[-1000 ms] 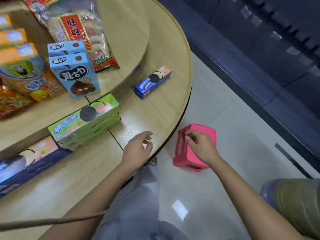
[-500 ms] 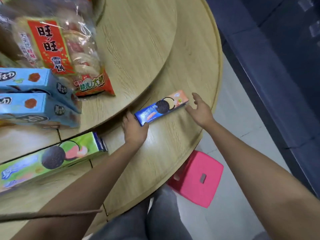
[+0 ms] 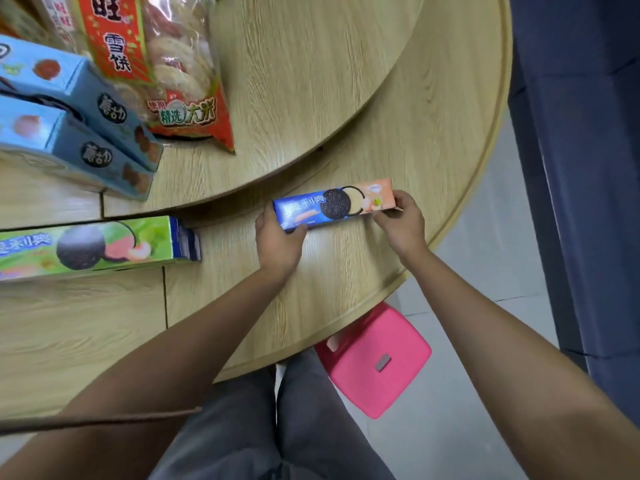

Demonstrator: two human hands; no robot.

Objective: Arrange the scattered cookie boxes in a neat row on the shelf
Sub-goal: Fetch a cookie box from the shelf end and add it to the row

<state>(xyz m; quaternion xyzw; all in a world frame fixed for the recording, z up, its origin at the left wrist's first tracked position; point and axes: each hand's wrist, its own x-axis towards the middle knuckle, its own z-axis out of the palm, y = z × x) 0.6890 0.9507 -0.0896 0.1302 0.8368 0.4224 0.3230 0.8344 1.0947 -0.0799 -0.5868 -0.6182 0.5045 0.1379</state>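
A slim blue-and-peach cookie box [image 3: 332, 206] lies lengthwise on the lower tier of a round wooden shelf [image 3: 346, 271]. My left hand [image 3: 278, 239] grips its blue left end and my right hand [image 3: 401, 221] grips its peach right end. To the left, a green cookie box [image 3: 93, 247] lies flat on the same tier, partly cut off by the frame edge. Whether the blue box is lifted off the wood or resting on it, I cannot tell.
On the raised upper tier [image 3: 304, 74] stand two light-blue snack boxes [image 3: 79, 133] and a red bag of rice crackers [image 3: 166, 71]. A pink plastic stool [image 3: 374, 362] sits on the tiled floor below the shelf rim, beside my grey trousers. A dark wall runs along the right.
Both hands went from the shelf edge and the pink stool up to the blue cookie box. They have closed on its two ends, and the box has turned level.
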